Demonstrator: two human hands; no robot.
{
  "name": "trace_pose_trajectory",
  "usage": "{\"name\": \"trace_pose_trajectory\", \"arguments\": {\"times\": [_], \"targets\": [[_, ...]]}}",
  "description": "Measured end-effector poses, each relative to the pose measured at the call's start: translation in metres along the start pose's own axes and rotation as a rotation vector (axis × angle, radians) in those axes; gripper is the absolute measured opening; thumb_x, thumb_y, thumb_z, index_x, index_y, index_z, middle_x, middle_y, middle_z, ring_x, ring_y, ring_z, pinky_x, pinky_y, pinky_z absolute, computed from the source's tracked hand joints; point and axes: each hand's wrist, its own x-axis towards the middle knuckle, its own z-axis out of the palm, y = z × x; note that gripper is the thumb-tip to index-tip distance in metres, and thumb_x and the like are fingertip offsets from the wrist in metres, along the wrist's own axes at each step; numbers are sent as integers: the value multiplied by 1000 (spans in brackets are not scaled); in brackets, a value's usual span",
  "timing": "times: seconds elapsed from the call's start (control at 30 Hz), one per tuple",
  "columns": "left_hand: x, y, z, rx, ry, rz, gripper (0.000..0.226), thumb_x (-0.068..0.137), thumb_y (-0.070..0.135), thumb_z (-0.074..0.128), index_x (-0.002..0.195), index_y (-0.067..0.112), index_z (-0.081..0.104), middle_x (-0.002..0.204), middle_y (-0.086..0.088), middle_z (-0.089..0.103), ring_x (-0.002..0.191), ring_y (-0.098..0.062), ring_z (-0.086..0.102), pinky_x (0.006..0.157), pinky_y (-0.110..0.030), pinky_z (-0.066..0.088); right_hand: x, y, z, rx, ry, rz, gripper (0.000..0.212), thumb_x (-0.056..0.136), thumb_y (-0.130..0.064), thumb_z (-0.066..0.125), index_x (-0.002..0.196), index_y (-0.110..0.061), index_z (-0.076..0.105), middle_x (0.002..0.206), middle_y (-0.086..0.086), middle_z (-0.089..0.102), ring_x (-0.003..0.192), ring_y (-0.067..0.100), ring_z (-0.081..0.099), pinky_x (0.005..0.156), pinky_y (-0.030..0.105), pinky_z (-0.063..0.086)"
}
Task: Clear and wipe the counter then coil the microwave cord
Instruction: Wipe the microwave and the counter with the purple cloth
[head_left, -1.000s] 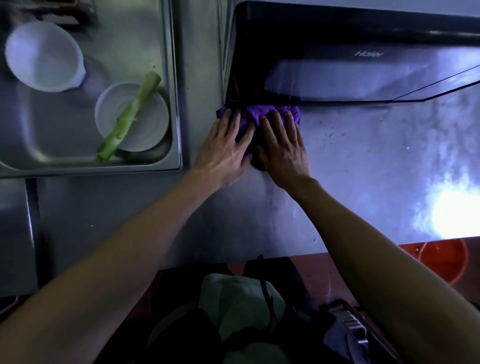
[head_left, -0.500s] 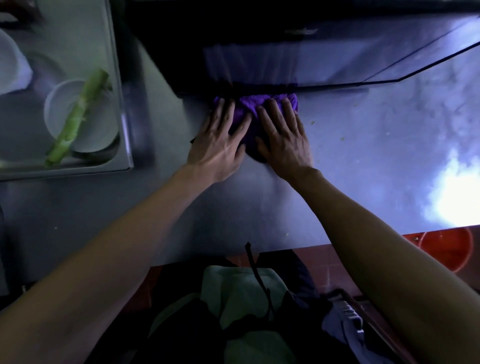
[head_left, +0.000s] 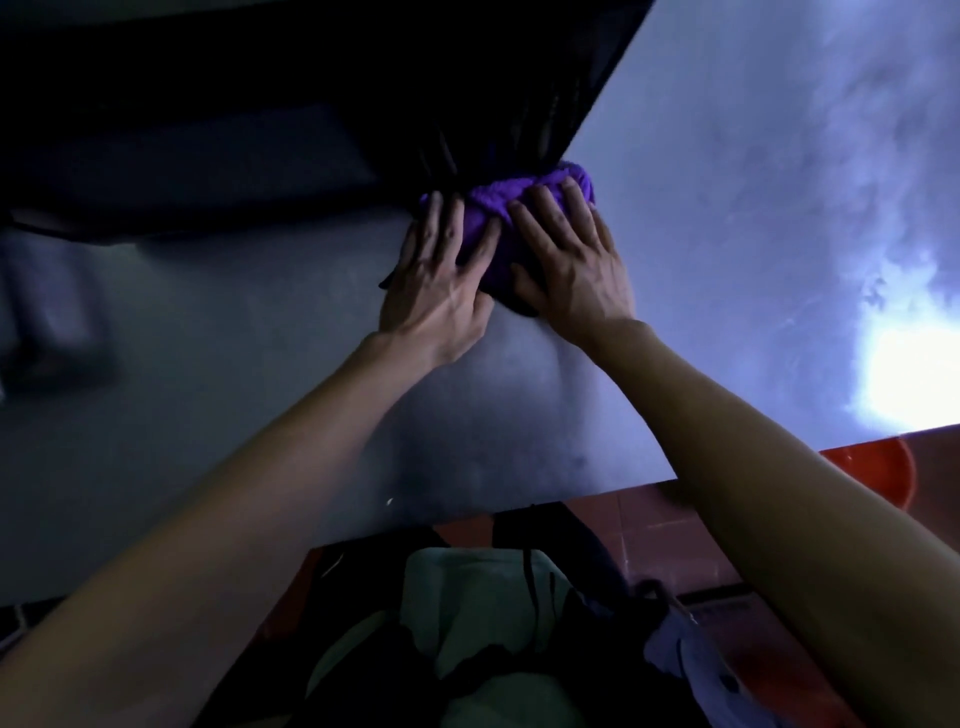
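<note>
Left hand (head_left: 434, 280) and right hand (head_left: 571, 265) lay flat, fingers spread, pressing purple cloth (head_left: 501, 208) against microwave (head_left: 260, 130) base, wiping worktop (head_left: 727, 260).

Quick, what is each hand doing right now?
Left hand: open, fingers spread flat, pressing on the bunched purple cloth.
Right hand: open, fingers flat, pressing on the same cloth.

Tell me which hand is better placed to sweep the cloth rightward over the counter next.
Probably the right hand: it presses the bunched purple cloth nearest the bare grey metal counter; the left hand sits beside the black microwave.
</note>
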Motion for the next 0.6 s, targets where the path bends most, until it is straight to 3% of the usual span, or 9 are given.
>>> {"name": "trace_pose_trajectory", "arguments": {"times": [0.23,0.6], "targets": [[30,54,-4,-42,-31,-53,74,85,36,31,157,20,22,162,-24,13,151,-43,6,121,-54,17,1,60,-14,21,-12,-33,65,97,-53,41,155,-22,34,163,11,26,152,38,15,121,51,21],[10,34,-13,-39,-63,-71,59,98,30,41,155,27,27,163,-17,13,149,-37,17,119,-46,24,-22,14,-3,109,25,68,58,102,-44,40,154,-20,35,162,10,28,151,40,15,121,48,20]]}}
